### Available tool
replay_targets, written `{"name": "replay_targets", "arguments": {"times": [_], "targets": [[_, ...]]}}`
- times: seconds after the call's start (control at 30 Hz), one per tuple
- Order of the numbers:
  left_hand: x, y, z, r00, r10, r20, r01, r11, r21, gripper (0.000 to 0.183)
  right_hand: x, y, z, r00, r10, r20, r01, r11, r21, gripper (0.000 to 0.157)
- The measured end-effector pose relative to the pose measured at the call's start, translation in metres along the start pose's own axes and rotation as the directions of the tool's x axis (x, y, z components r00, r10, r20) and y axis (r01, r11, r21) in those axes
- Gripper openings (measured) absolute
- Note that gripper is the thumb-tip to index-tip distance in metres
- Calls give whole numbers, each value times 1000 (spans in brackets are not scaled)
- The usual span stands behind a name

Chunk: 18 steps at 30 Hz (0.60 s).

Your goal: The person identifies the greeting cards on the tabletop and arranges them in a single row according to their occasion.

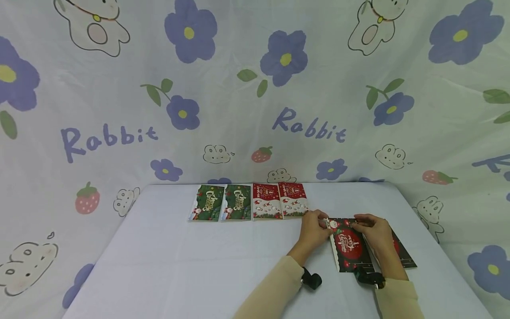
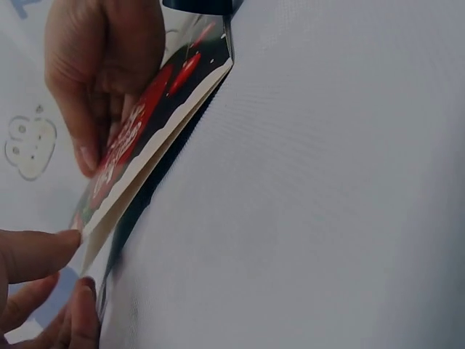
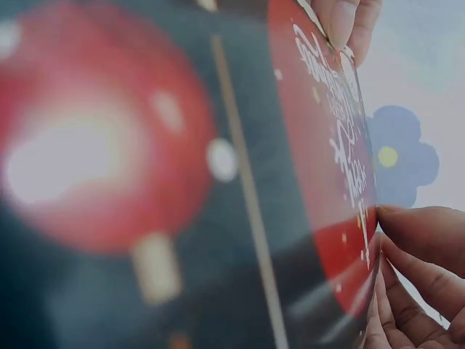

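Note:
A dark Christmas card [image 1: 348,248] with a red circle and white lettering is held by both hands on the right of the table in the head view. My left hand [image 1: 311,232] pinches its upper left corner, thumb on the front. At the upper right edge, my right hand [image 1: 376,232] grips the same card between thumb and fingers. The left wrist view shows the card's scalloped pale edge [image 2: 156,156] parted from the layer below. A second dark card [image 1: 402,250] lies to the right, partly hidden under my right hand and wrist.
Two green Christmas cards [image 1: 209,203] [image 1: 237,203] and two red-and-white ones [image 1: 267,201] [image 1: 293,200] lie in a row along the back of the white table [image 1: 179,274]. Behind it hangs a cloth [image 1: 231,133] printed with flowers and rabbits. A black camera strap [image 1: 311,279] circles my left wrist.

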<state>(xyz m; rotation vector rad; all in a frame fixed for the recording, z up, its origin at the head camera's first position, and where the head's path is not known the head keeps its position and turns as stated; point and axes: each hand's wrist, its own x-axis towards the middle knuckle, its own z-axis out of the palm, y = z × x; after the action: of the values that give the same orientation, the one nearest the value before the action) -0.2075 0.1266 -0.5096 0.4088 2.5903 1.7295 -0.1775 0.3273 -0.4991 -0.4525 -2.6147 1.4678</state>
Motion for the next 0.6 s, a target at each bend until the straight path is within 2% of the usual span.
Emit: {"name": "replay_targets", "arguments": {"times": [0.23,0.6], "targets": [[2,0,2,999,-41,0,41,994,-97,33,-1,0,0,1000,14,-4,-14,1000,21,44],[3,-1,5,1000,9,-22,-12,986,-166,34,0,-1,2,999,32,-35,-31,998,51,42]]}}
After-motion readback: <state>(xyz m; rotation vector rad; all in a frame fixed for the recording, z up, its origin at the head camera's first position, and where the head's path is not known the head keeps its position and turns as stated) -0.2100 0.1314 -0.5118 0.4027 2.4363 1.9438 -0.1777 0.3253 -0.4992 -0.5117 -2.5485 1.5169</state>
